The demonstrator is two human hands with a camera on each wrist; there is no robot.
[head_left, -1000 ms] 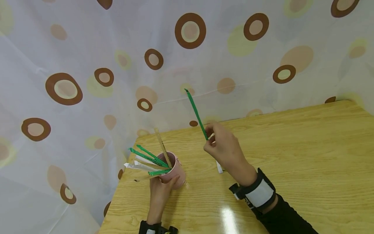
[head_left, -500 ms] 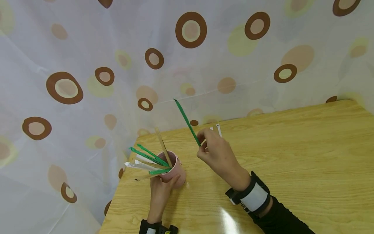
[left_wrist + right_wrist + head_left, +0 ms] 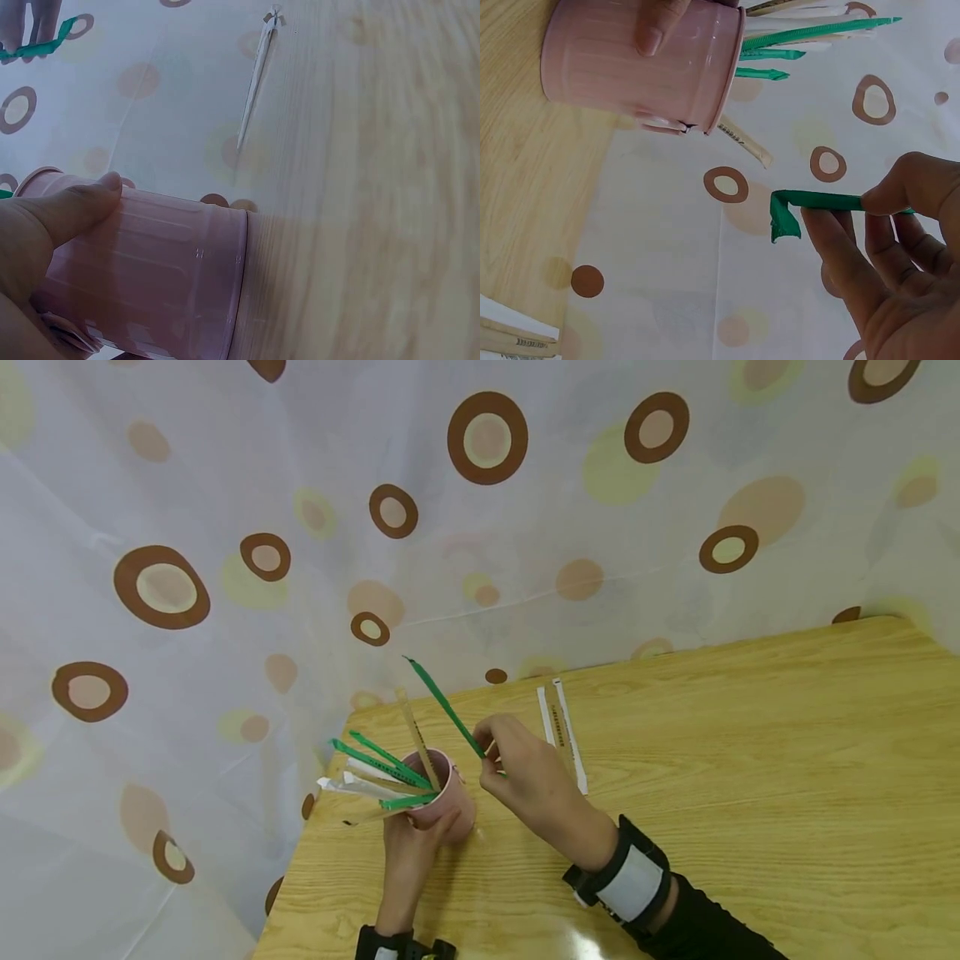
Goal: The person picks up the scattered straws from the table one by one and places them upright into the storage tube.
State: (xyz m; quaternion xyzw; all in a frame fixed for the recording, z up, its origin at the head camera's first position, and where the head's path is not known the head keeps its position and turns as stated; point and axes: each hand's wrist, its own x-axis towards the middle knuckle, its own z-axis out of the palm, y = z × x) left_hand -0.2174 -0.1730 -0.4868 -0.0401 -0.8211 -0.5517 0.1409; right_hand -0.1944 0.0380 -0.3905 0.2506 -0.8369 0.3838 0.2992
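Observation:
My left hand [image 3: 408, 847] grips a pink cup [image 3: 459, 814] on the table, its thumb [image 3: 82, 206] lying along the wall in the left wrist view. Wrapped drinking straws in green [image 3: 382, 764], white [image 3: 363, 785] and tan [image 3: 417, 735] lean out of the cup, most of them to the left. Right of the cup, my right hand [image 3: 536, 785] pinches a green wrapped straw [image 3: 444, 700] between thumb and fingers, above the table and apart from the cup. One end of its wrapper [image 3: 784, 221] is bent over in the right wrist view.
On the wooden table [image 3: 750, 760], beyond my right hand, lie two white wrapped straws [image 3: 572, 739] with a tan one [image 3: 558, 725] between them. A white curtain [image 3: 525, 527] with brown rings hangs behind and left of the table.
My right hand has moved left and down toward the cup with the green straw, uncovering the straws lying on the table. The left hand and cup have stayed in place.

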